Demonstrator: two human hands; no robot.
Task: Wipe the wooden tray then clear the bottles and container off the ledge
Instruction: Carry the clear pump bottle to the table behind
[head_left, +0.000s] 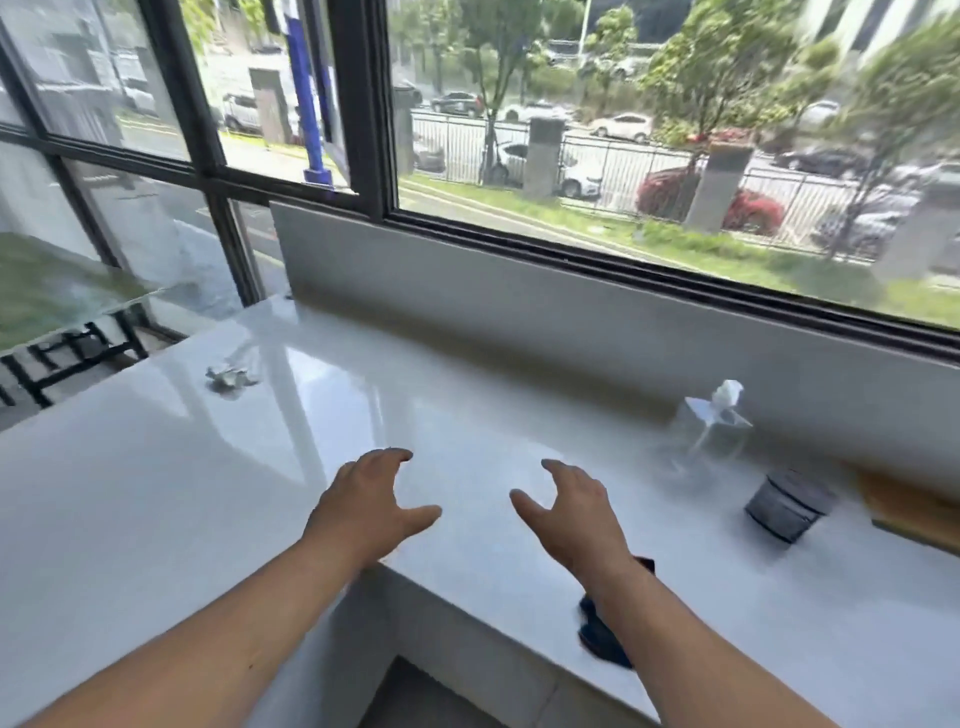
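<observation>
Wooden tray (914, 512) at far right edge of glossy white surface (467, 431); left hand (371, 506), right hand (569, 512) spread, empty. Best take dark blue cloth (602, 631) beneath right forearm first.

Bright daylight through window (623, 130); glare on ledge (311, 374); motion blur, edges warped.

1. Both bare hands, left hand (371, 501) and right hand (569, 512), hover empty with spread fingers over the glossy white ledge (467, 415).
2. A dark blue cloth (602, 631) lies under the right forearm.
3. At the right stand a clear plastic pump bottle (709, 434), a dark ribbed round container (787, 504) and the wooden tray (909, 506), partly cut by the frame edge.
4. A small crumpled grey scrap (228, 376) lies far left.
</observation>
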